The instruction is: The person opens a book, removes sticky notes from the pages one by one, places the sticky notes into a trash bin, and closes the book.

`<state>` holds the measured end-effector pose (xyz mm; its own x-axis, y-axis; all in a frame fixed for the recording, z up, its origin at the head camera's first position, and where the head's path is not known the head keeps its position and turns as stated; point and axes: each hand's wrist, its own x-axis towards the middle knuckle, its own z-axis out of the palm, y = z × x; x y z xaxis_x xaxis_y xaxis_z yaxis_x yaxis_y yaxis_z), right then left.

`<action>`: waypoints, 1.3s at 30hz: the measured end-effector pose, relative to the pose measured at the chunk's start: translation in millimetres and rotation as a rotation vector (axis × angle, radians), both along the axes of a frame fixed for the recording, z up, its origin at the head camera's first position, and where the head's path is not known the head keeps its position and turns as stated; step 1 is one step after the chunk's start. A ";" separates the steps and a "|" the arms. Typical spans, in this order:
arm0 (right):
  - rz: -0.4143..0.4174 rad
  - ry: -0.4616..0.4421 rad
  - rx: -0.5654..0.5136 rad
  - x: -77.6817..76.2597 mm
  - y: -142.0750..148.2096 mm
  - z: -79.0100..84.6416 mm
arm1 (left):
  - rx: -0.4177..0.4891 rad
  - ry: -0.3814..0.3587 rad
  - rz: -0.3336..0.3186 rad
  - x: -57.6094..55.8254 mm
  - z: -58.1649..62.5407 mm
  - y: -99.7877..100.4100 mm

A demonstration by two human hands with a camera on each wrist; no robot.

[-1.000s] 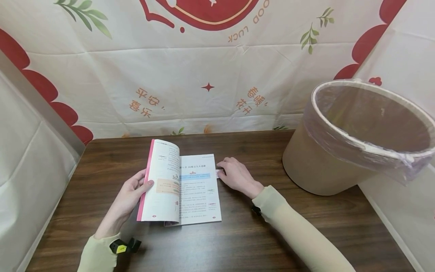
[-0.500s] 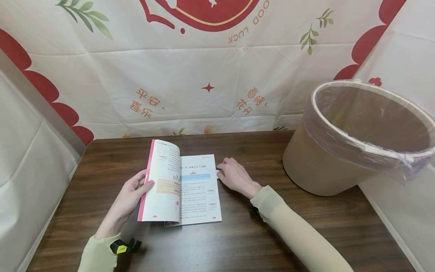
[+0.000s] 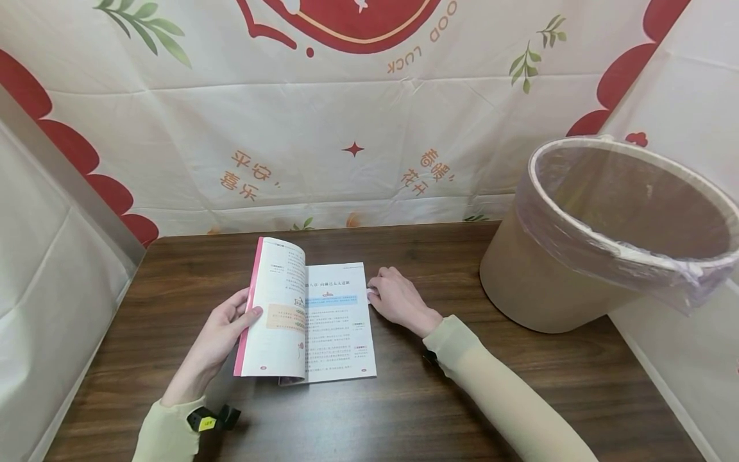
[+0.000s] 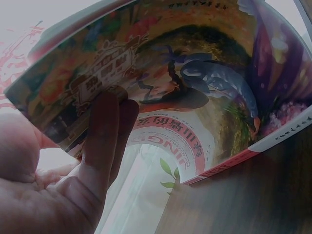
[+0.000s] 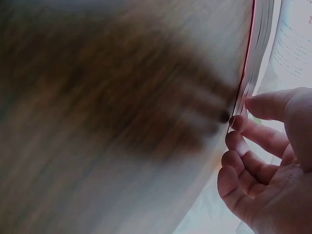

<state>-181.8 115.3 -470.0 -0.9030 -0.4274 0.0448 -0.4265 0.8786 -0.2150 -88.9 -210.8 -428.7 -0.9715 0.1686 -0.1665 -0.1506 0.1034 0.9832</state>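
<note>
An open paperback book [image 3: 337,327] lies on the table, its left part raised and curved over. My left hand [image 3: 222,327] grips that raised part at its pink outer edge, thumb on the page and fingers behind. The left wrist view shows those fingers against the illustrated cover [image 4: 214,73]. My right hand [image 3: 401,298] is at the book's right edge with its forearm along the table. Its thumb and index finger pinch a small whitish slip [image 3: 371,292] there, mostly hidden by the fingers. In the right wrist view, the fingertips [image 5: 238,123] are right at the page edges.
To the right stands a large beige bin [image 3: 537,269] with a clear plastic liner folded over its rim. Behind the dark wood table [image 3: 404,417] hangs a white printed cloth [image 3: 323,115], and pale cloth walls rise on both sides.
The right hand shifts very slightly at the book's edge, and less of the whitish slip shows beside its fingers. The left hand and the book stay in place.
</note>
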 end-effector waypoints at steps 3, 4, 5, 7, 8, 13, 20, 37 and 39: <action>0.000 0.010 -0.011 -0.3 -0.6 -0.5 | 0.004 -0.005 0.001 0.2 0.2 0.4; -0.003 0.009 -0.018 -0.4 -0.8 -0.7 | 0.005 -0.006 0.002 0.3 0.3 0.5; -0.008 0.008 -0.024 -0.5 -1.0 -0.7 | 0.007 -0.008 0.003 0.3 0.5 0.6; -0.017 0.002 -0.046 -0.4 -1.5 -0.9 | 0.006 -0.009 0.004 0.2 0.5 0.5; -0.025 -0.002 -0.057 -0.5 -1.8 -0.9 | 0.009 -0.009 0.003 0.1 0.4 0.4; -0.078 -0.023 -0.131 -0.6 -3.5 -1.7 | 0.012 -0.008 0.000 0.0 0.2 0.0; -0.111 0.024 -0.213 -0.2 -5.6 -0.4 | 0.011 -0.011 -0.001 -1.0 -0.1 -0.2; -0.110 -0.058 -0.371 -3.3 -6.2 3.2 | 0.016 0.007 -0.019 -2.1 0.4 1.5; -0.120 -0.073 -0.398 -3.4 -6.5 3.9 | 0.016 0.008 -0.020 -2.2 0.4 1.6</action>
